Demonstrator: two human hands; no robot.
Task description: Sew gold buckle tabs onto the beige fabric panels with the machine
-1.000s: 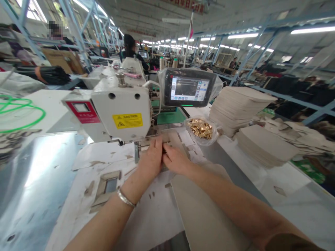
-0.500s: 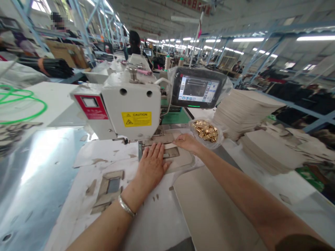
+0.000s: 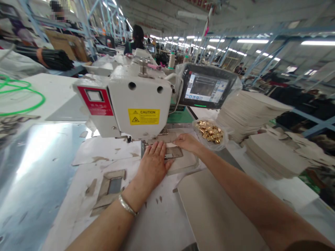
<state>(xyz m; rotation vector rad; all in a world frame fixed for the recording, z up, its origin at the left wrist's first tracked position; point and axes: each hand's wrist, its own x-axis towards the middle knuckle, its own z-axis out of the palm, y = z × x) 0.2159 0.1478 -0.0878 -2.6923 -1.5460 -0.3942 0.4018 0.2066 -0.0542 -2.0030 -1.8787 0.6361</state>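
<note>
My left hand (image 3: 155, 163) lies flat with its fingers stretched out, pressing on a beige panel (image 3: 187, 161) under the head of a sewing machine (image 3: 141, 104). Beside its fingertips, a flat frame with a rectangular opening (image 3: 176, 152) rests on the panel. My right hand (image 3: 187, 143) is closed in a pinch at the light edge of a beige piece (image 3: 171, 145), just right of the left fingers. Its fingertips partly hide what they grip. A loose beige frame-shaped piece (image 3: 103, 195) lies left of my left wrist.
A plastic-lined bowl of gold metal pieces (image 3: 210, 131) stands by my right wrist. Stacks of beige panels (image 3: 274, 153) are at the right. Another beige panel (image 3: 209, 205) lies under my right forearm. A screen (image 3: 205, 87) is mounted beside the machine. Scraps dot the white surface.
The view has shifted slightly, so the machine and screen sit a little further right. Both hands keep nearly the same position on the work.
</note>
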